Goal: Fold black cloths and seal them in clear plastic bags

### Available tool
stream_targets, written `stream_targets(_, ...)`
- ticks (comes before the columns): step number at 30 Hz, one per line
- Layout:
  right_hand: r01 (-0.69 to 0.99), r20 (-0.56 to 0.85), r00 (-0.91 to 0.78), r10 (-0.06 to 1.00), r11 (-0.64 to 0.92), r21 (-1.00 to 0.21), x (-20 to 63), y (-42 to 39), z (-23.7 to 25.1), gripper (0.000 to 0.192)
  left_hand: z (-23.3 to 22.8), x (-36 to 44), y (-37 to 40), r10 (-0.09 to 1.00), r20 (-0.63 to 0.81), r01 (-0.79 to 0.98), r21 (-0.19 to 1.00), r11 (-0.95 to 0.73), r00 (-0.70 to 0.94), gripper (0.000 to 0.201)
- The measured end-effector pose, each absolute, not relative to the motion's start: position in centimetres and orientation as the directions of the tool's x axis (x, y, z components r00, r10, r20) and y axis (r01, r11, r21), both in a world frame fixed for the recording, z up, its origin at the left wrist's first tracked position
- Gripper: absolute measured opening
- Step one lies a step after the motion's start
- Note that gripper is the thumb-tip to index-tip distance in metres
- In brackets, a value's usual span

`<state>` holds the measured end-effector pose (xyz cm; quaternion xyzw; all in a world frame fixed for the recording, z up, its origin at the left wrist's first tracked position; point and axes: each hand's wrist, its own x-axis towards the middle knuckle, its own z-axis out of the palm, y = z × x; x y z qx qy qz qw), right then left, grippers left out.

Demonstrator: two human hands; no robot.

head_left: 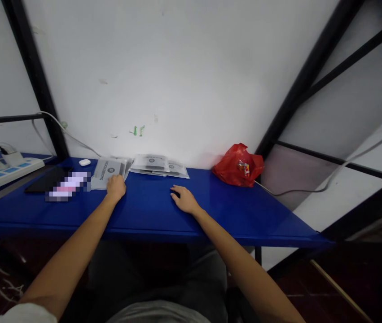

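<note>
Nearest the front edge of the table (143, 220), two bare forearms reach out over a smooth, glossy blue top that looks like painted sheet or laminate, with a thin squared rim. I see my right hand (184, 198) lying flat toward the middle of the table, palm down, fingers loosely spread and together with nothing in its grip; it touches only the bare blue surface. My left hand (116, 187) is a little farther in and to the left, fingers curled, knuckles up, its grip closed down on the near edge of a grey plastic pouch (107, 172). That pouch is flat, rectangular, slick and slightly crinkled, with dark print along one side and a round mark near its top. It lies close to the back edge, left of centre.

Just beside it on the left, a dark flat slab (44, 180) rests near the left end of the table; part of it is blurred. Behind that, a small white rounded case (84, 162) sits by the back edge.

Right of the pouch, against the wall, more grey pouches (159, 165) lie overlapped in a loose fan. Farther right along the back edge, a crumpled red plastic bag (238, 166) slumps, shiny and creased. A white power strip (7, 170) sits on a neighbouring surface at far left.
</note>
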<state>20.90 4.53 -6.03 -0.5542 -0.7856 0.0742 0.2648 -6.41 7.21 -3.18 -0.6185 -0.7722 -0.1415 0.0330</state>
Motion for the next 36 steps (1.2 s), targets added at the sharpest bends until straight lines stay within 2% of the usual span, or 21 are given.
stream_targets(7,0.832,0.336,-0.248,0.908,0.378,-0.406,20.9,4.5,-6.0,0.035,-3.3,-6.6,6.8,0.919,0.233,0.939,0.215,0.268,-0.316,0.043)
stream_targets(14,0.834,0.326,-0.246,0.913,0.371,-0.408,20.9,4.5,-5.9,0.036,-2.7,-7.0,6.9,0.964,0.159,0.975,0.103,0.198,-0.213,0.035)
stream_targets(31,0.841,0.319,-0.245,0.915,0.365,-0.399,20.9,4.6,-5.9,0.035,-2.6,-6.0,2.8,0.984,0.167,0.998,0.02,0.064,-0.066,0.035)
stream_targets(36,0.833,0.341,-0.258,0.904,0.387,-0.395,21.0,4.7,-5.9,0.034,-2.8,-5.2,0.2,0.982,0.182,0.999,-0.011,-0.04,0.042,0.038)
